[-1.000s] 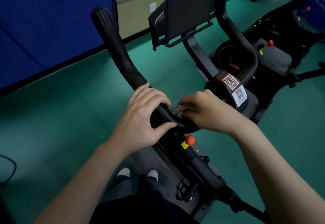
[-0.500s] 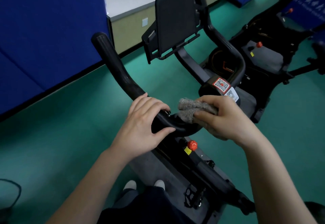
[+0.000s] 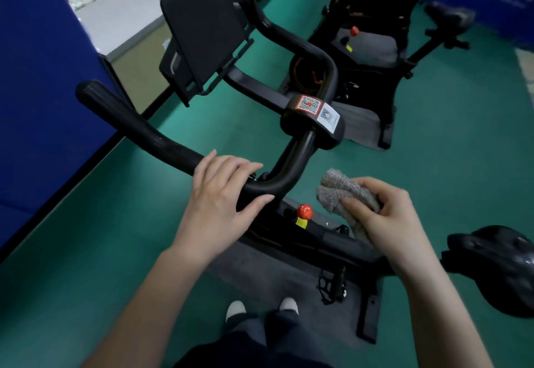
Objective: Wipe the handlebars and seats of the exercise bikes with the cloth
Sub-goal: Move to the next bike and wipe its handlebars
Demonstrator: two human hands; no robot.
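Matt black, rubbery-looking coating on the handlebar point(image 3: 138, 133), faintly ribbed at its end, a little shinier along the bend. Grey, fluffy, deep-piled cloth point(image 3: 344, 194). Smooth black seat point(image 3: 502, 263) with glossy highlights. Glossy red plastic knob point(image 3: 304, 211). Matt black plastic on the screen holder point(image 3: 202, 23). Coarse grey felt-like mat point(image 3: 260, 275) over smooth green floor point(image 3: 86, 237) of dull sheen.

Green floor point(image 3: 86, 252), grey near mat point(image 3: 260, 278) and far mat point(image 3: 364, 119) flat on it. Near bike point(image 3: 332, 240) and far bike point(image 3: 372, 49) standing on them. White shoes point(image 3: 235, 308) at the near mat's edge.
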